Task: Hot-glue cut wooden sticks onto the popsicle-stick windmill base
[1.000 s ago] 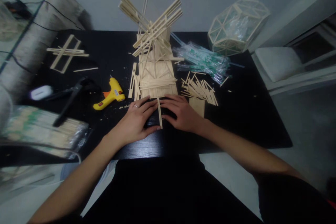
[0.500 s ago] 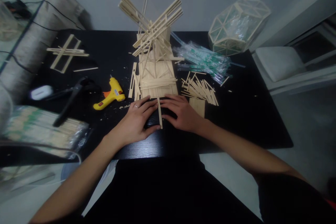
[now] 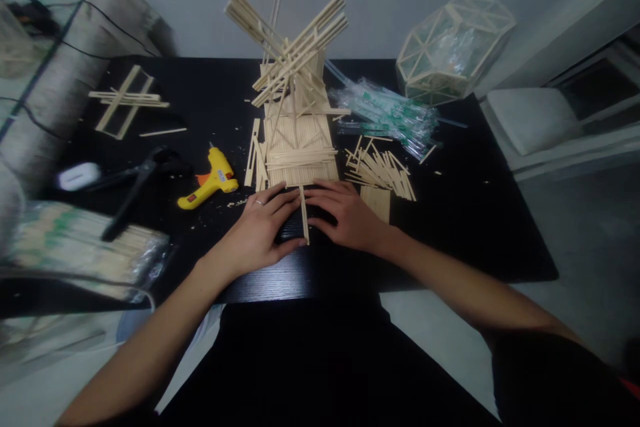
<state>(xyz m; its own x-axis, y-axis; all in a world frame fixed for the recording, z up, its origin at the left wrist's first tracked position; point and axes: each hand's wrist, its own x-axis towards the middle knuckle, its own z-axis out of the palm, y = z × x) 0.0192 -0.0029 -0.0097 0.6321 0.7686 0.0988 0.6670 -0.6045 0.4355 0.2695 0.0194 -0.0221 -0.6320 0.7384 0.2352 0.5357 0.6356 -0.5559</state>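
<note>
A narrow strip of wooden sticks (image 3: 305, 217) lies on the black table between my two hands, pointing toward me. My left hand (image 3: 263, 230) grips it from the left, fingertips at its far part and thumb at its near end. From the right, my right hand (image 3: 345, 217) presses its fingertips and thumb against the same sticks. Just beyond my fingers is a windmill model (image 3: 300, 130) of light sticks, with crossed blades (image 3: 295, 53) rising at its back. Several loose sticks (image 3: 303, 159) lie across its front platform.
A yellow glue gun (image 3: 213, 180) and a black tool (image 3: 137, 187) lie to the left. Bagged sticks (image 3: 85, 247) are at the front left, a crossed stick frame (image 3: 129, 100) behind. At right are short sticks (image 3: 385, 173), plastic wrappers (image 3: 385, 110) and a faceted stick frame (image 3: 455, 50).
</note>
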